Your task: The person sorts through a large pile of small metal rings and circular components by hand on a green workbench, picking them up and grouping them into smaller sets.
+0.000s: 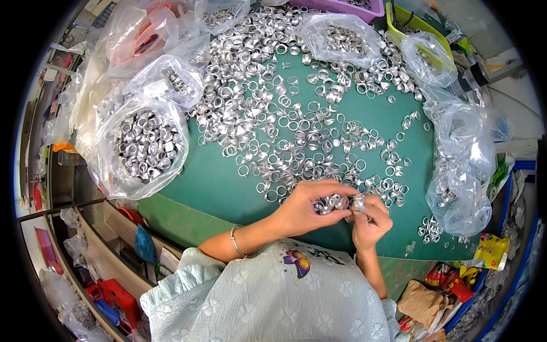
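Note:
My left hand (pixel 299 208), with a bangle on its wrist, is curled around a small heap of silver rings (pixel 329 204). Close beside it, my right hand (pixel 370 225) pinches a wide silver ring (pixel 358 203) between thumb and fingers; its other fingers are folded in, and whether they hold more I cannot tell. Both hands are above the near edge of a green tabletop (pixel 228 194). Just beyond them spreads a large scatter of loose silver rings (pixel 310 162), thickest toward the far left.
A see-through bag of darker rings (pixel 149 145) stands open at the left. Another ring-filled bag (pixel 341 43) lies at the back, near a purple basket (pixel 347 8) and a yellow-green basket (pixel 419 28). Crumpled bags (pixel 464 165) line the right edge, by a small ring pile (pixel 430 229).

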Demonstrator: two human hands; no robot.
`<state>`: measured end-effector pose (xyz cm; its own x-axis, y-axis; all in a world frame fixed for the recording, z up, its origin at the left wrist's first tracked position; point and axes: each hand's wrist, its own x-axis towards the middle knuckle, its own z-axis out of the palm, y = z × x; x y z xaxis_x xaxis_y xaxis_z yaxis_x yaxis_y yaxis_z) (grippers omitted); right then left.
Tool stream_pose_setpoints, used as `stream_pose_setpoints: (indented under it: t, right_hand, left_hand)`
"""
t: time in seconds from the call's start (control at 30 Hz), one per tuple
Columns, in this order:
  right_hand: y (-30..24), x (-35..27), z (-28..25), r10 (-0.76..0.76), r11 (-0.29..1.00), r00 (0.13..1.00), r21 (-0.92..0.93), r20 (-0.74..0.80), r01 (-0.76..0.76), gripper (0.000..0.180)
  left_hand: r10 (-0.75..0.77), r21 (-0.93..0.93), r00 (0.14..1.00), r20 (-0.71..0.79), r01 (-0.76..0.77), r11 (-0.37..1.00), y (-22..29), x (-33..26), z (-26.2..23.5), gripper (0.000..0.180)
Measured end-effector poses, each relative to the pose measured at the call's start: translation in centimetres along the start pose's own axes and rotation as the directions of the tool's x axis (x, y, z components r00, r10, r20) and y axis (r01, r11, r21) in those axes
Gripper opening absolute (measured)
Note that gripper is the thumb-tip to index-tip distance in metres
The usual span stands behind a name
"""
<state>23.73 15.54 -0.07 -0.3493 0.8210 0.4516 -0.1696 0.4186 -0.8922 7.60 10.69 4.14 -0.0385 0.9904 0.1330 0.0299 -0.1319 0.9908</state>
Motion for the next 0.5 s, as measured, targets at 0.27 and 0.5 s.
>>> stream_pose_setpoints:
  t: [0.27,0.5]
  right_hand:
    - [0.3,0.6,-0.4,0.341,0.793,0.939,0.526,0.031,-0.306,0.009]
    - [-0.5,1.0,-0.3,0.448,0.493,0.878,0.772,0.17,-0.401,0.027]
  left_hand:
    - [0.033,0.078,0.999,-0.024,-0.031,0.997,-0.1,0.0,0.1,0.026]
    - [0.058,0.088,0.995,-0.076,-0.052,0.995,-0.3,0.0,0.4,0.022]
